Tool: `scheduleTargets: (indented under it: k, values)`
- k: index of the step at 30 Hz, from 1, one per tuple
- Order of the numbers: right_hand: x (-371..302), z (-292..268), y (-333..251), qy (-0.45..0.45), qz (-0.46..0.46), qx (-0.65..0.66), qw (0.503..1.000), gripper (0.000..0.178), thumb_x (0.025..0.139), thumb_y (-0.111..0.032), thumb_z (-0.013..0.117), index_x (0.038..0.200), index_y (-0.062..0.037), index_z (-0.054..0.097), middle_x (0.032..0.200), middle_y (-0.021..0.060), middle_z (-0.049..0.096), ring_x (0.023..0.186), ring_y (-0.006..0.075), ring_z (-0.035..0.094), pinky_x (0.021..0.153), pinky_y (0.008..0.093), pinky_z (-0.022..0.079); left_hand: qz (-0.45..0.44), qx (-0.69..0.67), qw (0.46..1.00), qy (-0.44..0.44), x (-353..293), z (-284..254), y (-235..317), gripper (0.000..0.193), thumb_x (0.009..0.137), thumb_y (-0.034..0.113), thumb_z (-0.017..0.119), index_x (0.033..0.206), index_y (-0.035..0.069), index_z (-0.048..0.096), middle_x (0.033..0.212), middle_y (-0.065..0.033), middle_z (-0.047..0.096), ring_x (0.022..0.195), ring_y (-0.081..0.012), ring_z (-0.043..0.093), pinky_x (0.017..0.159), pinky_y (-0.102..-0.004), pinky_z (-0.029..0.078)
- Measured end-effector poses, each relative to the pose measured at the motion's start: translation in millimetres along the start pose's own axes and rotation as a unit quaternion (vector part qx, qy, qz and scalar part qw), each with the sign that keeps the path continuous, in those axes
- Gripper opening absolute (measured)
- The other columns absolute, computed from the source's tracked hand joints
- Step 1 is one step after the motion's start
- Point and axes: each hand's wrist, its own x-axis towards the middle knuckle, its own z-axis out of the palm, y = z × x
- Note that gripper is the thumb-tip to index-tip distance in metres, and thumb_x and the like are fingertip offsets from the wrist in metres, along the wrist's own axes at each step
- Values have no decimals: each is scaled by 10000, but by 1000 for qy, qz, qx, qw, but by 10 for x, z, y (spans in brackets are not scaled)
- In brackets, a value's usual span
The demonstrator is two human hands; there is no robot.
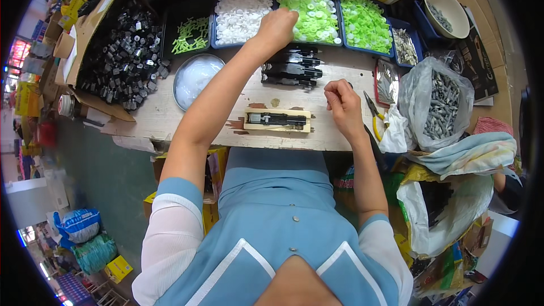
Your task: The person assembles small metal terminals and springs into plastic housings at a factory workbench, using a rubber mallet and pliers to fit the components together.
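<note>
My left hand reaches across the table to the bins, its fingers curled and closed at the border between a bin of small white plastic parts and a bin of light green round parts. Whatever its fingertips hold is hidden. Over the table's right half my right hand is closed in a loose pinch; I cannot make out anything in it. Between my forearms lies a cream-coloured fixture with a black and silver mechanism set in its slot. Several similar black assemblies lie in a row beyond it.
A carton of black parts stands left, beside a round dish. More green parts fill a bin at the right. Yellow-handled pliers lie near a plastic bag of grey metal pieces. A bowl sits far right.
</note>
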Motion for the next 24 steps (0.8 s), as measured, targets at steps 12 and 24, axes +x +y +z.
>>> scheduleTargets:
  k: [12, 24]
  values:
    - [139, 324, -525, 29, 198, 496, 845, 86, 841, -70, 575, 904, -46, 521, 720, -7, 496, 483, 35, 391, 405, 169, 264, -129, -735, 663, 63, -1500, -260, 629, 86, 752, -101, 600, 821, -50, 591, 869, -97, 549, 758, -203, 630, 681, -288, 552]
    - [-30, 601, -698, -11, 212, 473, 855, 80, 847, -91, 578, 894, -44, 535, 721, -23, 493, 479, 12, 358, 424, 158, 264, -95, -679, 715, 137, -1831, -254, 735, 145, 720, -105, 634, 833, -18, 612, 891, -79, 554, 789, -155, 602, 691, -258, 549]
